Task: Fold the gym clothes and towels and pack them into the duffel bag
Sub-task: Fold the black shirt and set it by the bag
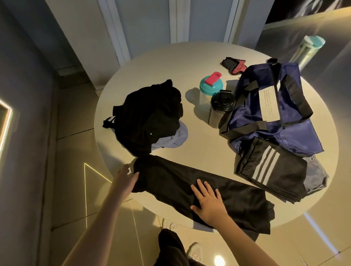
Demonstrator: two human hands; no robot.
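Observation:
A long black garment (224, 198) lies stretched along the near edge of the round table (154, 56). My left hand (126, 180) grips its left end at the table's rim. My right hand (209, 199) presses flat on its middle, fingers spread. A heap of black clothes (149, 113) with a pale blue piece (170, 140) under it sits at the left. A folded black garment with white stripes (270, 170) lies at the right, in front of the navy duffel bag (273, 109).
A teal-lidded shaker (210, 86) and a black-lidded shaker (221, 106) stand between the heap and the bag. Red and black gloves (233, 65) lie at the back. A tall teal-capped bottle (309, 48) stands at the far right. Shiny tiled floor surrounds the table.

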